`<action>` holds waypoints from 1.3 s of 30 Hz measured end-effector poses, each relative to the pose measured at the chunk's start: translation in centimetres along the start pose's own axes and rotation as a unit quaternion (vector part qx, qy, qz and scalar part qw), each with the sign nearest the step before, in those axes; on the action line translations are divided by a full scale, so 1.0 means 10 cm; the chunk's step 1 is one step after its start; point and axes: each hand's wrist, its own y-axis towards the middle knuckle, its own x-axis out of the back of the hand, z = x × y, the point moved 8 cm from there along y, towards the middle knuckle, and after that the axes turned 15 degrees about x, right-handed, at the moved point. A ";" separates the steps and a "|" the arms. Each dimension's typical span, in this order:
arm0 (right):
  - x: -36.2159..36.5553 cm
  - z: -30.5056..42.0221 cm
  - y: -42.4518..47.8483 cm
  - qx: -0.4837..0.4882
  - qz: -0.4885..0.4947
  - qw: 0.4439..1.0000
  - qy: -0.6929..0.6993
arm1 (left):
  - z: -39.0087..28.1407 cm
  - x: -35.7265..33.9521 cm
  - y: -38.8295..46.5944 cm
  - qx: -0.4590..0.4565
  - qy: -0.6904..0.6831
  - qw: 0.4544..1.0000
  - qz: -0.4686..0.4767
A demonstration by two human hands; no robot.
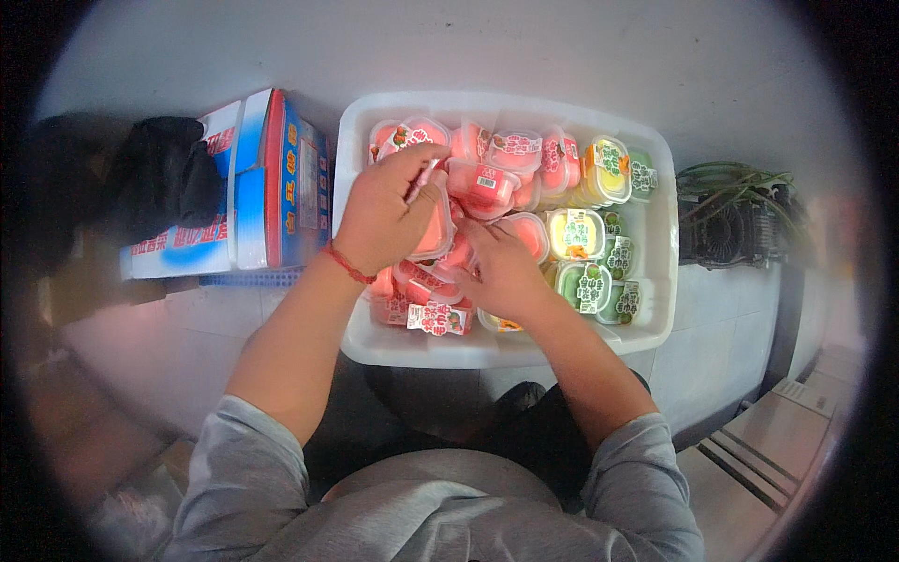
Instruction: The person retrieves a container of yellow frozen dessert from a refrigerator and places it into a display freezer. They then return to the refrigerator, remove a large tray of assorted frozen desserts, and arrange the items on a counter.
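A large white plastic tub (650, 281) holds many small clear plastic containers with printed sleeves. Pink ones (516, 151) fill its left and middle, yellow ones (574, 235) stand right of them, and green ones (583, 286) are at the right. My left hand (393, 207), with a red cord on the wrist, is bent round a pink container (437, 232), and a thin pinkish strip (421, 179) shows between thumb and fingers. Close to it, my right hand (502, 270) reaches down among pink containers at the middle of the tub; its fingertips are blurred, so its hold cannot be told.
Left of the tub stands a blue, white and red cardboard carton (253, 190) with dark cloth (165, 172) on it. Black machinery with green hoses (730, 225) is on the right. A pale wall (491, 49) rises behind. Metal slats (751, 456) lie at the lower right.
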 end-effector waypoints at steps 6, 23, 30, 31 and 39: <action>-0.17 -0.44 -0.17 -0.096 0.043 0.993 -0.051 | 0.04 -0.23 -0.05 -0.003 0.048 0.998 0.052; 0.20 -0.64 -0.70 -0.181 -0.147 0.948 0.217 | 0.02 -0.85 -0.38 0.072 0.239 0.964 0.096; 0.13 -0.76 -0.75 -0.201 -0.220 0.928 0.222 | -0.28 -0.92 -0.49 -0.007 0.195 0.976 0.098; 0.13 -0.76 -0.76 -0.190 -0.227 0.932 0.211 | -0.30 -0.92 -0.50 -0.010 0.190 0.977 0.094; 0.29 -0.51 -0.65 -0.122 -0.189 0.973 -0.043 | -0.18 -1.02 -0.54 0.058 0.188 0.967 0.161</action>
